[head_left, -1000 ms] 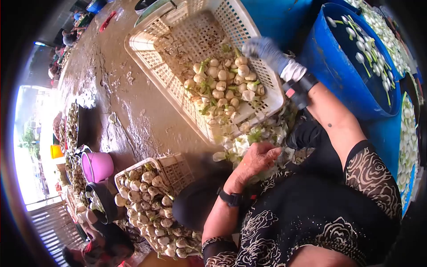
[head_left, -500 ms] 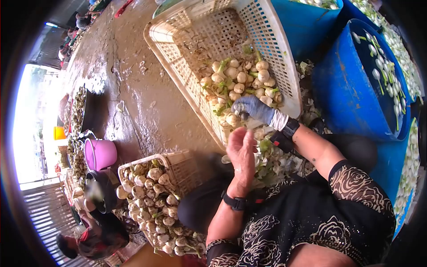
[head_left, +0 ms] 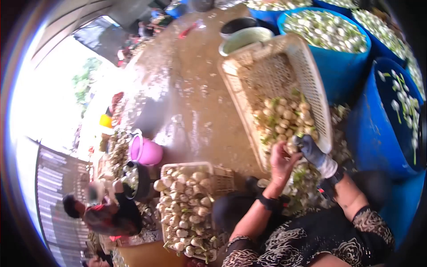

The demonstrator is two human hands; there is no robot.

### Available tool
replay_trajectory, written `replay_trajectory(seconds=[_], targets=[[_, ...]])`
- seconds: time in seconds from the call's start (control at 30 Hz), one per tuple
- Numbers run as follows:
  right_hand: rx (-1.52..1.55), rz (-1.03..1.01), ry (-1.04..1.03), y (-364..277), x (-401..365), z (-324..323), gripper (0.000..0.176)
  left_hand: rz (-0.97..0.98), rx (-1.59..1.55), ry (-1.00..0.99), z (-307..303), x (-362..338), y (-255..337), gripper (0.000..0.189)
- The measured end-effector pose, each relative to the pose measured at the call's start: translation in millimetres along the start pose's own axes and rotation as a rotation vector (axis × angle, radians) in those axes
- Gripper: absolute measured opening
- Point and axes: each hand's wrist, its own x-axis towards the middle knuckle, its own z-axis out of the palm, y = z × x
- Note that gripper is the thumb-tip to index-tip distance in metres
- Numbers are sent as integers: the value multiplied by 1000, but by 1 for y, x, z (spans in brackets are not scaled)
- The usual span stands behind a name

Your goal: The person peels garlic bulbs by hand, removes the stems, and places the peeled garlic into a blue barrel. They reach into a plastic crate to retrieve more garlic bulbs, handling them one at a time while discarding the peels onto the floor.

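Observation:
My bare left hand (head_left: 282, 163) is closed with its fingertips around a pale bulb (head_left: 292, 147), which looks like garlic or onion. Against that bulb is my right hand (head_left: 310, 150), in a grey-blue glove with a white cuff. Its fingers are curled, and what they hold besides the bulb's edge is hidden. Both hands are over the near end of a tilted cream plastic crate (head_left: 250, 129). Inside it lies a heap of pale bulbs (head_left: 284, 115) with short green stems. Peelings (head_left: 304, 184) are piled under my wrists.
A second crate (head_left: 224, 178), heaped with bulbs, stands to the left. Blue barrels (head_left: 369, 133) of white bulbs line the right. On the wet floor (head_left: 191, 115) are a pink bucket (head_left: 149, 151) and a black bucket (head_left: 141, 180). Another person (head_left: 111, 213) sits at lower left.
The view has swung left, so the scene sits further right and lower. My hands have come together at a bulb; before, the gloved hand was in the heap and the bare hand apart from it.

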Motion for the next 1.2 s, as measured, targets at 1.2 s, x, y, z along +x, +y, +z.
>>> replay_trajectory(seconds=[1.2], targets=[[366, 221, 233, -63, -15, -7, 8, -602, -920, -224, -17, 1, 26, 34]])
